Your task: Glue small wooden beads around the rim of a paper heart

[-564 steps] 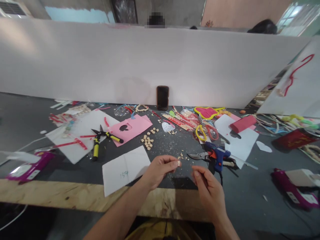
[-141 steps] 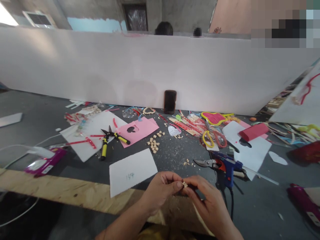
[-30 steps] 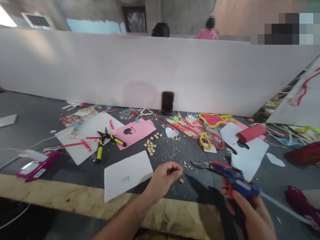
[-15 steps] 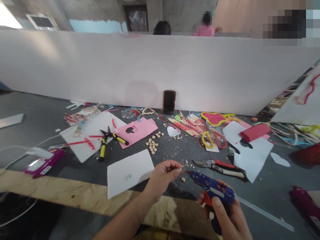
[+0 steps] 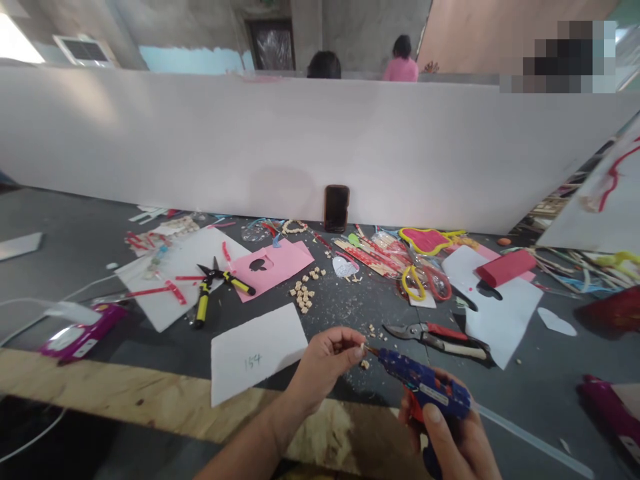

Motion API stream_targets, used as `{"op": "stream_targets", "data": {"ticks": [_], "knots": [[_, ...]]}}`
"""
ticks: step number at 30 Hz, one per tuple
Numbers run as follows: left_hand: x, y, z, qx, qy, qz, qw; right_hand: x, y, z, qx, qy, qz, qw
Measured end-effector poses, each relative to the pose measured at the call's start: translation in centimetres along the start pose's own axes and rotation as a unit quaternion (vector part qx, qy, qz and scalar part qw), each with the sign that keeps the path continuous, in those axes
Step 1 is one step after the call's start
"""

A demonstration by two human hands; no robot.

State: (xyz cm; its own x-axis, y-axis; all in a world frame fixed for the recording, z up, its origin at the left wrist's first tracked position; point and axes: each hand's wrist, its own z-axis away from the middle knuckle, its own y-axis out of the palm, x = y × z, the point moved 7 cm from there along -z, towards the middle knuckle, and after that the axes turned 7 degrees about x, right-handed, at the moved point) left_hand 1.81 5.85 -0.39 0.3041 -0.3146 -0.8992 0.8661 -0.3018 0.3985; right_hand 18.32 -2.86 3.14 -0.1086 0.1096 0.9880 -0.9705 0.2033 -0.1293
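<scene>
Between thumb and forefinger, my left hand (image 5: 327, 363) pinches a tiny pale piece (image 5: 363, 346), too small to make out fully. My right hand (image 5: 450, 420) is wrapped round a blue glue gun (image 5: 423, 385) with a red trigger; a long clear glue stick (image 5: 533, 440) sticks out of its back. The gun's nozzle points left and meets or nearly meets the pale piece. Just below the nozzle lies a small wooden piece (image 5: 365, 365) on the dark table. A cluster of similar small wooden pieces (image 5: 303, 293) lies farther back.
Pruning shears (image 5: 440, 338) lie right of the gun. White card marked 154 (image 5: 260, 353), yellow-handled pliers (image 5: 204, 300) and pink card (image 5: 280, 263) are on the left. Scissors (image 5: 414, 283) lie behind. A phone (image 5: 337, 208) leans on the white partition (image 5: 200, 147).
The view has shifted slightly. Both hands keep nearly the same pose, with the nozzle still at the pale piece.
</scene>
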Motion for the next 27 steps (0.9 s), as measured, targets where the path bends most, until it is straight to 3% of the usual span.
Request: {"op": "stream_targets", "data": {"ticks": [27], "knots": [[-0.06, 0.06, 0.37, -0.009, -0.015, 0.005, 1.000, 0.21, 0.31, 0.24, 0.023, 0.005, -0.013, 1.000]]}}
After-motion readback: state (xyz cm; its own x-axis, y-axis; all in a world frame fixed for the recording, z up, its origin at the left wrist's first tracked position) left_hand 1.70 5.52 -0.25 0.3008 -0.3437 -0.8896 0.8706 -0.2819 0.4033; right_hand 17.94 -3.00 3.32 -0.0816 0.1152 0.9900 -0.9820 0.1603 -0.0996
